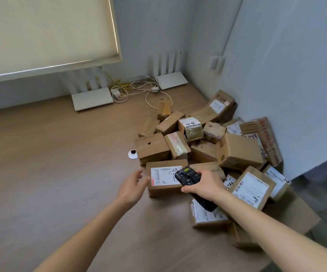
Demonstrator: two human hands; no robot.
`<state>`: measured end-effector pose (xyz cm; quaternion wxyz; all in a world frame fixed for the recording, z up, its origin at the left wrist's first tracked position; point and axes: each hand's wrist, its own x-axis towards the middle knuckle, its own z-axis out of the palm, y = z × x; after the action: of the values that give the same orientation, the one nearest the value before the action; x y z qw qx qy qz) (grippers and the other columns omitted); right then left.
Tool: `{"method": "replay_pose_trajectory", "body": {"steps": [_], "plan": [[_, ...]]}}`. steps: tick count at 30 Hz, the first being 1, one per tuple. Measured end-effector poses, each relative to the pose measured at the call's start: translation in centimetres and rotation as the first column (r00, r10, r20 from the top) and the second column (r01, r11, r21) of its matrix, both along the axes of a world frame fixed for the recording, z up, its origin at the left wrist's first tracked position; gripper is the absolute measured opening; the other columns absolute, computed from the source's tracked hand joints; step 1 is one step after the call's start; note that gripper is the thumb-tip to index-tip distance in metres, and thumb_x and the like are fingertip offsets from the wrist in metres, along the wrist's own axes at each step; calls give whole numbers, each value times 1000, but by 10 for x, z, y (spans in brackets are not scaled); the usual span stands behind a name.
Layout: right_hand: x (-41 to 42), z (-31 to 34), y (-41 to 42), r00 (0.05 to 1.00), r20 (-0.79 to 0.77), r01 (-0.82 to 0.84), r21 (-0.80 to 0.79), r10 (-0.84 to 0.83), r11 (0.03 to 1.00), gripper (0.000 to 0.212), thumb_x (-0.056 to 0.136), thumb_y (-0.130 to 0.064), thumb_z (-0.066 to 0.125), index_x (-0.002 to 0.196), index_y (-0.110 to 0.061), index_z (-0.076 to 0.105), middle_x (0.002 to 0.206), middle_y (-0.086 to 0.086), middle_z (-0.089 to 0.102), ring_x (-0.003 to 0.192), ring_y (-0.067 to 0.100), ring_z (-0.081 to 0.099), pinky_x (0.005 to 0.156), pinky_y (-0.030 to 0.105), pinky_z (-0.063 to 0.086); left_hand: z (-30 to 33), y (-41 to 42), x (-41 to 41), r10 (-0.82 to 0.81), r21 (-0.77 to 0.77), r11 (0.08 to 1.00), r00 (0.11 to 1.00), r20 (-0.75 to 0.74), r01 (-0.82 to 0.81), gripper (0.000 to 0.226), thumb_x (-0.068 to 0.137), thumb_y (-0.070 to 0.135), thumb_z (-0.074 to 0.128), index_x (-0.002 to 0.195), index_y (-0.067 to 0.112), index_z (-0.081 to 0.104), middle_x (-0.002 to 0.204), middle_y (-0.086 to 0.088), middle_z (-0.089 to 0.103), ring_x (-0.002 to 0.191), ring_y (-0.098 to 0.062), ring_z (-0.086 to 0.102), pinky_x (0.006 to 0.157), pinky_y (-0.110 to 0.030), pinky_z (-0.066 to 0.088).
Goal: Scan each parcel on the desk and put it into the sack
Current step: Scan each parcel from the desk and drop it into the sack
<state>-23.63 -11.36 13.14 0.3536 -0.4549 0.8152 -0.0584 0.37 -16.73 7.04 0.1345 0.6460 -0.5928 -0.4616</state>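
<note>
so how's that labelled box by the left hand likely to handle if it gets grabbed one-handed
The box is probably stiff: its cardboard edges look square and uncrushed. It lies flat on the desk, so it should slide rather than tip or roll. It looks wide for the left hand, so a one-handed grab may slip.

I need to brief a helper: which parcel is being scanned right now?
Start at the pile of boxes in the desk's right corner. At its near-left edge, between both hands, lies the parcel. Its white barcode label faces up, directly under the black scanner.

Both forearms bare, no sleeves, left hand ringless.
</note>
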Motion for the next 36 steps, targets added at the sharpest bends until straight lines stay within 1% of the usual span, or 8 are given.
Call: {"method": "replay_pose_trajectory", "body": {"steps": [8, 12, 16, 20, 22, 28, 32, 36], "plan": [[-4, -67, -25, 999, 25, -29, -9, 29, 1000, 78, 60, -60, 90, 124, -26, 62, 118, -3, 68, 108, 21, 64, 92, 43, 56, -65, -8, -19, 61, 140, 989, 998, -32, -56, 60, 100, 50, 50, 151, 21, 40, 144, -2, 55, 122, -20, 56, 99, -35, 46], [-3, -79, -27, 998, 60, -5, -73, 9, 997, 83, 59, -63, 90, 129, -29, 61, 118, -8, 66, 106, 15, 61, 80, 31, 49, -71, -7, -23, 150, 148, 980, 982, -115, -133, 50, 101, 43, 51, 146, 23, 47, 142, 0, 57, 109, -11, 52, 91, -26, 44], [0, -75, -24, 994, 112, 1, -99, 10, 995, 90, 57, -64, 90, 134, -29, 58, 124, -6, 65, 110, 16, 60, 85, 33, 49, -59, 0, -12, 270, 138, 959, 948, -171, -248, 51, 98, 47, 56, 145, 28, 49, 140, -2, 59, 114, -15, 55, 91, -30, 45], [13, -53, -20, 985, 168, -24, -135, 46, 991, 92, 60, -63, 89, 138, -30, 55, 128, -5, 64, 112, 17, 62, 93, 38, 54, -24, 13, 5, 329, 127, 943, 914, -238, -307, 48, 92, 59, 58, 136, 43, 50, 136, 0, 58, 128, -20, 52, 97, -36, 45], [23, -35, -18, 980, 180, -60, -169, 91, 984, 94, 59, -63, 89, 139, -29, 55, 129, -4, 63, 111, 18, 62, 92, 38, 54, -2, 20, 14, 356, 110, 934, 881, -311, -339, 35, 91, 57, 61, 124, 52, 51, 127, 0, 62, 120, -14, 56, 92, -34, 45], [64, 42, -3, 946, 171, -222, -279, 276, 934, 99, 54, -67, 88, 139, -29, 55, 125, -6, 57, 108, 14, 59, 93, 37, 54, 85, 46, 64, 385, -38, 900, 835, -394, -433, 24, 89, 53, 66, 110, 62, 57, 109, 0, 70, 105, -7, 60, 88, -36, 47], [103, 114, 17, 896, 104, -379, -327, 432, 866, 100, 47, -68, 85, 136, -34, 55, 119, -13, 58, 108, 10, 58, 89, 31, 51, 156, 81, 116, 368, -165, 872, 838, -403, -462, 26, 89, 50, 69, 113, 56, 62, 103, -2, 71, 104, -13, 63, 85, -32, 50], [171, 196, 74, 830, -20, -509, -434, 557, 743, 82, 53, -58, 88, 127, -37, 59, 109, -18, 63, 105, 8, 61, 89, 29, 53, 243, 161, 202, 352, -329, 814, 857, -376, -479, 33, 81, 58, 70, 113, 52, 62, 106, -2, 72, 105, -16, 64, 78, -24, 48]]}}
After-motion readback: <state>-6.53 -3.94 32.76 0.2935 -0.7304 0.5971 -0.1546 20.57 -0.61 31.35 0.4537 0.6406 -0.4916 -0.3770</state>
